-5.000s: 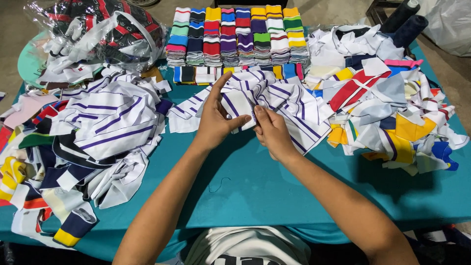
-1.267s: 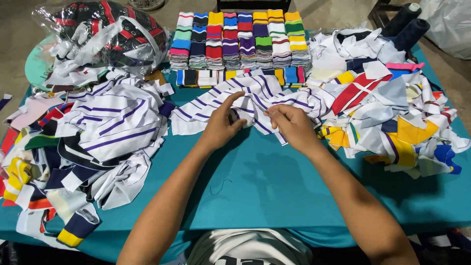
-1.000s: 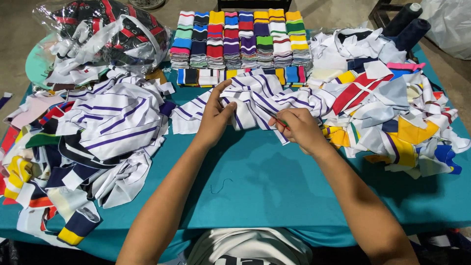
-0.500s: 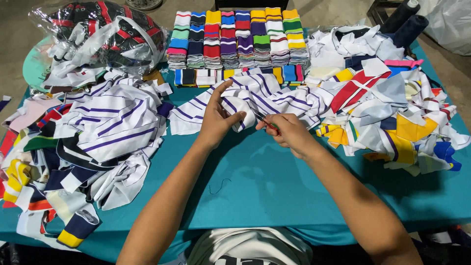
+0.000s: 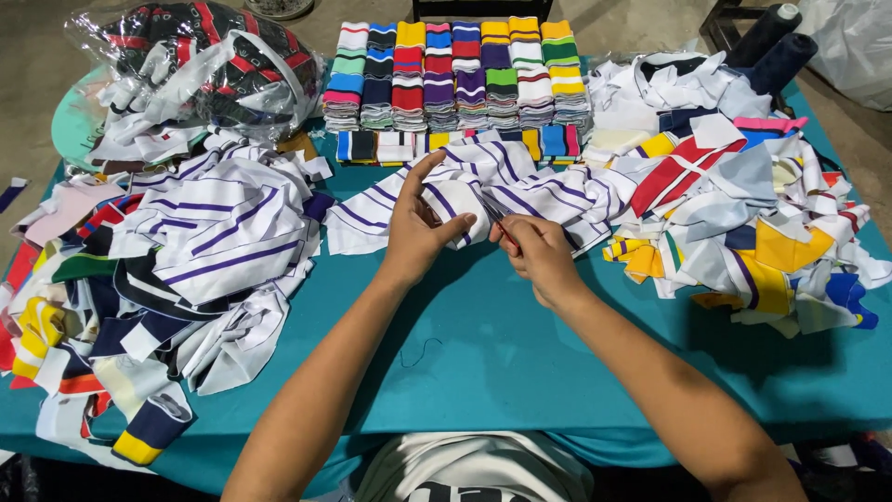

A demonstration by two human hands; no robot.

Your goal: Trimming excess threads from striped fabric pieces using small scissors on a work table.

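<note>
My left hand (image 5: 418, 232) pinches the white purple-striped collar piece (image 5: 483, 191) at frame centre, stretching it taut. My right hand (image 5: 539, 256), fingers closed around a small red-handled tool (image 5: 505, 232), works its edge

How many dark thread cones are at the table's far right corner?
2: one thread cone at the far right corner, the second thread cone beside it to its right. Fabric may hide others.

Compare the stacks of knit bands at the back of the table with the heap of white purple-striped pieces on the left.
The stacks of knit bands are folded and lined up in tidy rows; the heap of white purple-striped pieces lies loose and crumpled. The stacks show many colours: pink, blue, yellow, red, purple, green. The heap is mostly white with purple lines. Both are striped fabric resting on the teal table, and neither hand touches them.
</note>
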